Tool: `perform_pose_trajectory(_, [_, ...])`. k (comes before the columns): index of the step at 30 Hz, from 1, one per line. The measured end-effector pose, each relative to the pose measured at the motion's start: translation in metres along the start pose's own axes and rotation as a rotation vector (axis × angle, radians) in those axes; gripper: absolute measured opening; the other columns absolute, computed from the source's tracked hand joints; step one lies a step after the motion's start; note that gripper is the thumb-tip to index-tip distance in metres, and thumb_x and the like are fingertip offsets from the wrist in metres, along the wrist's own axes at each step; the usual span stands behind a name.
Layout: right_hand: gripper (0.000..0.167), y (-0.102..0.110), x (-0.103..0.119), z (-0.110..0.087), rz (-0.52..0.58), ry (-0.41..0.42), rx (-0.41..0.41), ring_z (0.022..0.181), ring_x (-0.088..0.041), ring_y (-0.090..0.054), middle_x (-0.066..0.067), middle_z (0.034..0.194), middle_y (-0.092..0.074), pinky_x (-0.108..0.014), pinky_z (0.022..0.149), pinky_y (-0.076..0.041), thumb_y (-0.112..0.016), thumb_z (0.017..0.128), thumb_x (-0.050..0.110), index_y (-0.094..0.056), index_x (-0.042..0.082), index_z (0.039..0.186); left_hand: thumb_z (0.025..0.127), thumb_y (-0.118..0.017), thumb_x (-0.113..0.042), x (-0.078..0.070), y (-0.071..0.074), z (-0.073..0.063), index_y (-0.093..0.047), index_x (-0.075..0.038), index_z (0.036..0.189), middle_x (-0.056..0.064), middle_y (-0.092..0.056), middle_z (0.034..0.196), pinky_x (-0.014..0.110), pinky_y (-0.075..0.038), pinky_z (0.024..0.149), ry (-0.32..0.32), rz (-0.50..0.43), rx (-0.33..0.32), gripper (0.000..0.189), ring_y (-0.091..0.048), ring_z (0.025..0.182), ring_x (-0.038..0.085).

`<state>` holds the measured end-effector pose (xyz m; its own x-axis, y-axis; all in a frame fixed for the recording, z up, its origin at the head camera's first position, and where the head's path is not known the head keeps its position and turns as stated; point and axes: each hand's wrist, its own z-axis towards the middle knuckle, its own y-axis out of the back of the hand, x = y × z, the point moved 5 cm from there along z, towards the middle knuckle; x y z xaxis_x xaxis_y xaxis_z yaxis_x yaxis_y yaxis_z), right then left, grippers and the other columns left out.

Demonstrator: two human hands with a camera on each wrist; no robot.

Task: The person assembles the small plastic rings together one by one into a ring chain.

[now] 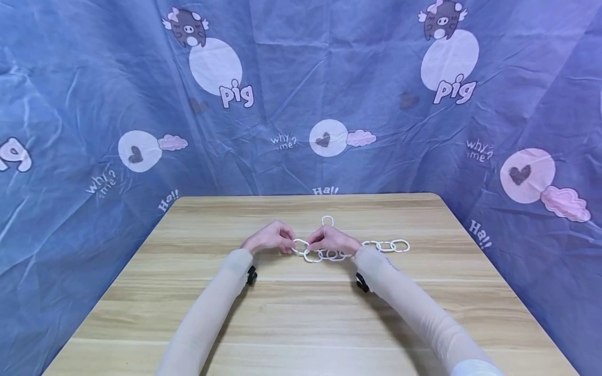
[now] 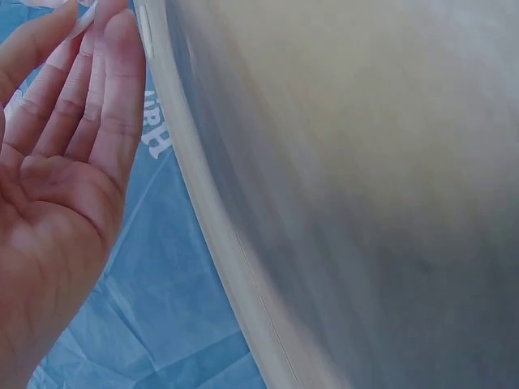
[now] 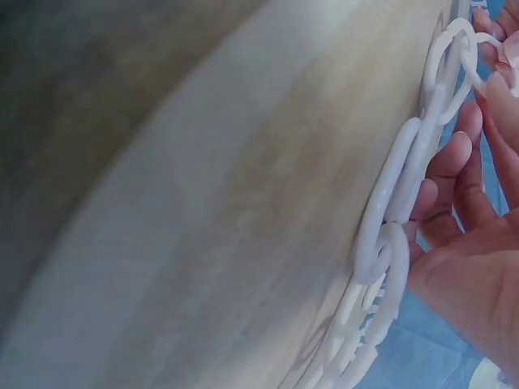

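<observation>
A chain of white plastic links (image 1: 401,241) lies across the table, passing beneath the right wrist. My left hand (image 1: 273,236) pinches the chain's left end link (image 1: 299,240) between thumb and fingertips; a sliver of white link (image 2: 83,19) shows between them in the left wrist view. From the other side, my right hand (image 1: 332,239) pinches the same link where it meets its neighbour. In the right wrist view the interlocked chain (image 3: 413,158) runs beside the right hand (image 3: 478,239). Behind that hand lies a separate-looking white link (image 1: 327,216), its near part hidden.
The wood-grain table (image 1: 291,318) has a rounded far edge. A blue printed cloth (image 1: 282,172) hangs behind it and along both sides. Black straps (image 1: 361,282) sit at the wrists over pale sleeves.
</observation>
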<state>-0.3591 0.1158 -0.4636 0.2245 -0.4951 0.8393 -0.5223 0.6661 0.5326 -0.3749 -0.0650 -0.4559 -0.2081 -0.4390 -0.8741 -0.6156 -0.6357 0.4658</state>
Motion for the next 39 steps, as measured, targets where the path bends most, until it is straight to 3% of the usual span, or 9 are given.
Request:
perform_pose_trajectory(4, [0.018,0.001,-0.003,-0.001,0.007,-0.025,-0.033,0.074,-0.008,-0.059,-0.004,0.091,-0.075,-0.021,0.071,-0.046,-0.072,0.088,0.012,-0.075,0.002,0.102,0.086,-0.072,-0.004,0.0,-0.002,0.004,-0.07,0.002,0.096,0.012,-0.074,0.083,0.035,-0.061,0.068,-0.004,-0.01,-0.003,0.011,-0.071,0.069,0.023])
perform_pose_trajectory(11, [0.019,0.003,-0.003,-0.002,0.024,0.006,-0.039,0.07,-0.009,-0.058,-0.007,0.086,-0.074,-0.021,0.067,-0.047,-0.072,0.088,0.013,-0.074,-0.001,0.1,0.088,-0.071,-0.005,-0.007,-0.005,0.008,-0.07,0.005,0.097,0.013,-0.073,0.081,0.034,-0.061,0.067,-0.037,-0.046,-0.023,0.014,-0.07,0.067,0.022])
perform_pose_trajectory(16, [0.017,0.006,-0.003,-0.007,0.021,0.011,-0.031,0.077,-0.016,-0.063,-0.014,0.093,-0.074,-0.025,0.074,-0.05,-0.072,0.088,0.011,-0.074,-0.001,0.099,0.091,-0.07,-0.015,-0.006,-0.003,0.01,-0.071,0.004,0.102,0.013,-0.073,0.081,0.039,-0.061,0.071,-0.033,-0.047,-0.025,0.022,-0.069,0.067,0.021])
perform_pose_trajectory(23, [0.019,0.01,-0.018,-0.008,0.064,-0.058,0.013,0.079,-0.012,-0.064,-0.003,0.091,-0.075,-0.026,0.078,-0.051,-0.074,0.087,0.021,-0.076,0.008,0.101,0.093,-0.067,-0.029,-0.003,0.0,0.018,-0.073,-0.003,0.102,0.011,-0.074,0.084,0.035,-0.06,0.066,-0.016,-0.019,-0.061,0.028,-0.07,0.07,0.021])
perform_pose_trajectory(31, [0.019,0.015,-0.022,-0.012,0.114,-0.06,0.003,0.081,-0.011,-0.063,0.0,0.09,-0.075,-0.024,0.078,-0.048,-0.073,0.088,0.019,-0.076,0.006,0.103,0.094,-0.066,-0.016,-0.008,-0.007,0.039,-0.069,0.0,0.112,0.011,-0.072,0.087,0.03,-0.057,0.063,-0.013,0.057,-0.098,0.025,-0.065,0.071,0.018])
perform_pose_trajectory(35, [0.021,0.015,-0.023,-0.013,0.141,-0.07,0.013,0.083,-0.011,-0.064,-0.001,0.092,-0.076,-0.023,0.079,-0.049,-0.073,0.088,0.018,-0.075,0.004,0.105,0.093,-0.065,-0.012,-0.01,-0.013,0.052,-0.067,-0.001,0.118,0.009,-0.07,0.088,0.025,-0.049,0.056,-0.017,0.11,-0.085,0.026,-0.058,0.064,0.016])
perform_pose_trajectory(39, [0.022,0.015,-0.024,-0.013,0.144,-0.074,0.016,0.083,-0.011,-0.065,0.0,0.092,-0.076,-0.023,0.079,-0.05,-0.073,0.088,0.019,-0.075,0.005,0.105,0.094,-0.062,-0.007,-0.011,-0.016,0.063,-0.064,-0.003,0.123,0.011,-0.072,0.104,0.024,-0.047,0.056,-0.016,0.161,-0.087,0.03,-0.057,0.064,0.015])
